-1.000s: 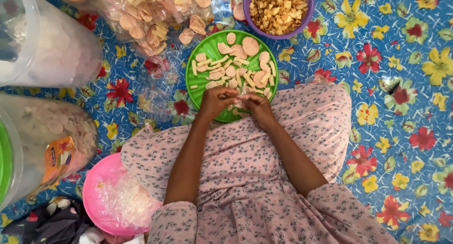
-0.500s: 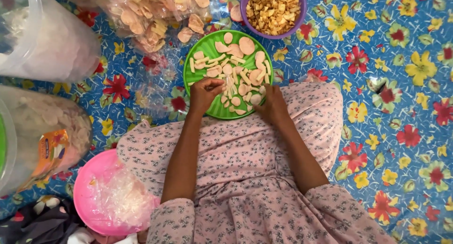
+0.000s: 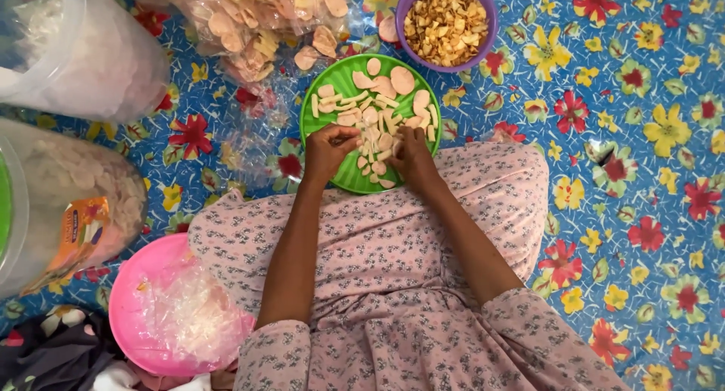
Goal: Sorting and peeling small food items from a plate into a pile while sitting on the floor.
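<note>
While both hands rest on the green plate (image 3: 337,75), the left hand (image 3: 326,153) pinches a pale cracker piece (image 3: 349,140) and the right hand (image 3: 414,158) curls closed over other pieces.

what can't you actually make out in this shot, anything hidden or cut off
Head view only:
- Near rim of the green plate: hidden by both hands.
- Whether the left hand or right hand pinches a cracker piece: fingers curl over it, cannot tell.
- Purple bowl: far rim cut by the top edge.
- Pink basin: contents veiled by crumpled clear plastic.
- Clear tubs on the left: cut by the frame edge.
</note>
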